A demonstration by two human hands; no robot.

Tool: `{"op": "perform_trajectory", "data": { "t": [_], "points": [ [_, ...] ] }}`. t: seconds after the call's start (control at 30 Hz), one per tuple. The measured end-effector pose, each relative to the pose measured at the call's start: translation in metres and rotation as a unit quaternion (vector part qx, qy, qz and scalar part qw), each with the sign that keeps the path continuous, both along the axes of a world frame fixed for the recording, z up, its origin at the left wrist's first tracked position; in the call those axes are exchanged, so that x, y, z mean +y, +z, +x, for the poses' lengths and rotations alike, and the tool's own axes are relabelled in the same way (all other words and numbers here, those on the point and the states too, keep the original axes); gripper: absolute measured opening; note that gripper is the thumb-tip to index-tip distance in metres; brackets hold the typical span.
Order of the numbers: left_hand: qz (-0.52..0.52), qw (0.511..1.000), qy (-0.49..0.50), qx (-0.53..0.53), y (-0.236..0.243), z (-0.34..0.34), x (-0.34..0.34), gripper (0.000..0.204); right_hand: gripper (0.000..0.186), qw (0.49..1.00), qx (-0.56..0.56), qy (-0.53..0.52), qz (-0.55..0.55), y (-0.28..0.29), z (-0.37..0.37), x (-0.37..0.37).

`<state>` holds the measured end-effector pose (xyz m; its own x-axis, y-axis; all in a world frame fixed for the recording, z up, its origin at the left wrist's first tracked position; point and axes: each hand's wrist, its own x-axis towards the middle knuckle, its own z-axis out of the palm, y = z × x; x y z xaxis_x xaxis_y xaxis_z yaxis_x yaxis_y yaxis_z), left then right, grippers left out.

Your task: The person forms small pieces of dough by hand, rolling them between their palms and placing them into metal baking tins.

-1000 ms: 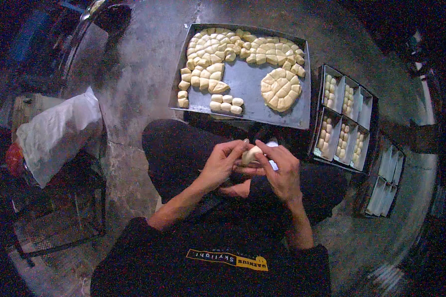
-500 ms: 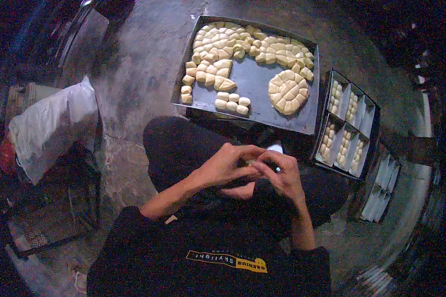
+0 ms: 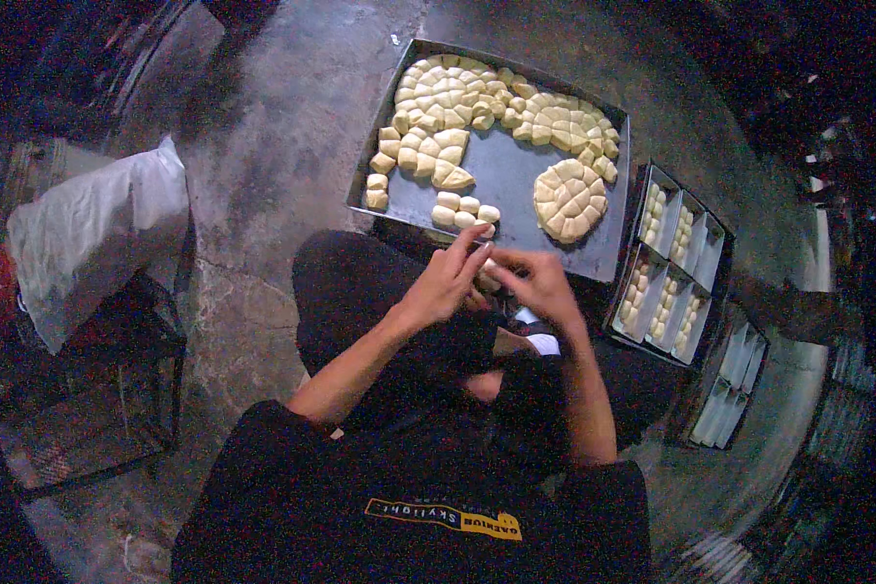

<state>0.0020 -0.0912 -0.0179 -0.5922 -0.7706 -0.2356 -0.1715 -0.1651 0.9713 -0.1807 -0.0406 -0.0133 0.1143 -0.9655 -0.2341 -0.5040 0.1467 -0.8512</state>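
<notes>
Dim, mottled concrete floor (image 3: 248,195), smooth and grey with a few cracks, spreads around the seated person. Nearest is a black shirt (image 3: 311,506) with a printed yellow-and-white patch. Beyond it, the left hand (image 3: 442,282) and right hand (image 3: 545,288) meet with bent fingers, nearly closed around a small, pale piece of dough (image 3: 487,277). It sits between their fingertips, mostly covered; the right hand is blurred, and how firmly either one presses cannot be told. Just past the fingers, in a shallow metal tray (image 3: 506,185), lie smooth, rounded dough pieces (image 3: 465,210) in a tight cluster. Farther back are a scored dough disc (image 3: 569,200), matte and soft-looking, and angular, cut dough chunks (image 3: 448,92). To the right, dark-rimmed divided pans (image 3: 668,263) hold rows of little dough balls (image 3: 662,303). Well apart on the left, a creased white sack (image 3: 97,234) rests on a dark-framed stand (image 3: 97,409).
</notes>
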Motion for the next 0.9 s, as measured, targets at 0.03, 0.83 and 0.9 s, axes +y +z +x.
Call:
{"op": "perform_trajectory", "data": {
  "t": [0.03, 0.83, 0.9],
  "points": [
    [-0.01, 0.999, -0.003, -0.041, 0.0, 0.002, -0.005, 0.044, 0.038, 0.999, -0.043, -0.023, 0.022, -0.012, -0.009, -0.014],
    [-0.214, 0.954, 0.203, -0.045, -0.102, -0.029, -0.117, 0.056, 0.039, 0.959, 0.195, -0.08, -0.19, -0.126, 0.034, -0.167],
    [-0.184, 0.957, 0.182, -0.135, -0.11, -0.036, -0.116, 0.062, 0.039, 0.946, 0.205, -0.09, -0.234, -0.122, 0.027, -0.168]
  ]
}}
